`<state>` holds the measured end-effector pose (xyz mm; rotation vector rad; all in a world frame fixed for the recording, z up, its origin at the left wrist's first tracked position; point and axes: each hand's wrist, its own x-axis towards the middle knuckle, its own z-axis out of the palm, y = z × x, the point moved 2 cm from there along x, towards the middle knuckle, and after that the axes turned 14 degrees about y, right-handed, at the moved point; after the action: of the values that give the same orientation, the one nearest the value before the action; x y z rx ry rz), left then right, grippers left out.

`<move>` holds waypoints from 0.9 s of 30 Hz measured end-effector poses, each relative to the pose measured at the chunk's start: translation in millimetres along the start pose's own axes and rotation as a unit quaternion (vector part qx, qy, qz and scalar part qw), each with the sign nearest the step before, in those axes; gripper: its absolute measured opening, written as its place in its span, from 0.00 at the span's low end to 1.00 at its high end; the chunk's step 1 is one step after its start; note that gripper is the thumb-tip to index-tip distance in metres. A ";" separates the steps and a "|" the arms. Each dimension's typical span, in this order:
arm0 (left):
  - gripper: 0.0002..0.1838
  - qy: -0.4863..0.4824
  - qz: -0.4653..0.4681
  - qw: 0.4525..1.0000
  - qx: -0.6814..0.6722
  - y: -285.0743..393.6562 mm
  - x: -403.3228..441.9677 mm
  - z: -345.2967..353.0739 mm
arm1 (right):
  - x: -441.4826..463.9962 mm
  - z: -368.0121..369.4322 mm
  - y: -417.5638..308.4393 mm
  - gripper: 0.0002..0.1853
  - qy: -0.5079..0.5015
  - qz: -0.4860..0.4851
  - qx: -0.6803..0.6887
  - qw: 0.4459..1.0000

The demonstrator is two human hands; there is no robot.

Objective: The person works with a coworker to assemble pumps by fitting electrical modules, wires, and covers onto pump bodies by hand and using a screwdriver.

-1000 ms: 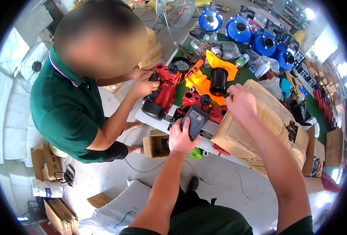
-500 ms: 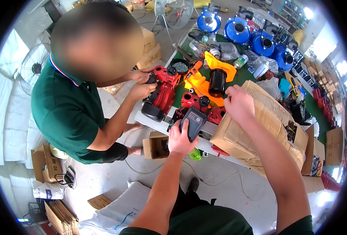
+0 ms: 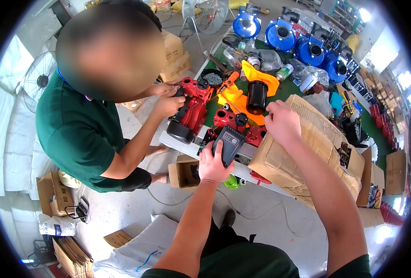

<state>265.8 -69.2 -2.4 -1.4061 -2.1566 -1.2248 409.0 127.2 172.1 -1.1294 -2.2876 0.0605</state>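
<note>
My left hand (image 3: 215,165) is wrapped round a black battery-like block (image 3: 228,144) with a small panel on its face, at the table's near edge. Just behind the block sits a red metal part (image 3: 225,118). My right hand (image 3: 283,121) rests at the left edge of a large cardboard box (image 3: 307,153), its fingers bent and partly hidden; what they hold, if anything, I cannot make out. A black cylinder (image 3: 257,96) stands beside its fingertips, on an orange cloth (image 3: 264,76).
At the left a co-worker (image 3: 82,134) handles a red machine (image 3: 195,111). Several blue pumps (image 3: 280,36) line the table's back. A black bowl of screws (image 3: 212,78) and plastic bags lie nearer. An open carton (image 3: 183,172) stands on the floor.
The co-worker's head has moved slightly left and down. My two hands, the black block and the cardboard box keep their places, apart from a slight shift of the view.
</note>
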 end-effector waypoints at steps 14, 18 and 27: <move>0.48 -0.011 -0.005 1.000 0.002 -0.9 -1.1 0.6 | -0.2 0.7 0.6 0.07 -0.001 -0.005 -0.003 1.000; 0.48 -0.011 -0.007 1.000 0.004 -1.3 -2.0 1.5 | 0.0 1.4 0.9 0.06 0.001 -0.008 -0.004 1.000; 0.51 0.003 0.007 1.000 0.009 -0.5 -0.5 0.2 | -0.5 2.0 1.2 0.06 0.005 -0.011 -0.005 1.000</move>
<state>265.7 -69.4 -3.1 -1.4057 -2.1440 -1.1993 409.1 128.0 169.8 -1.1080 -2.2926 0.0342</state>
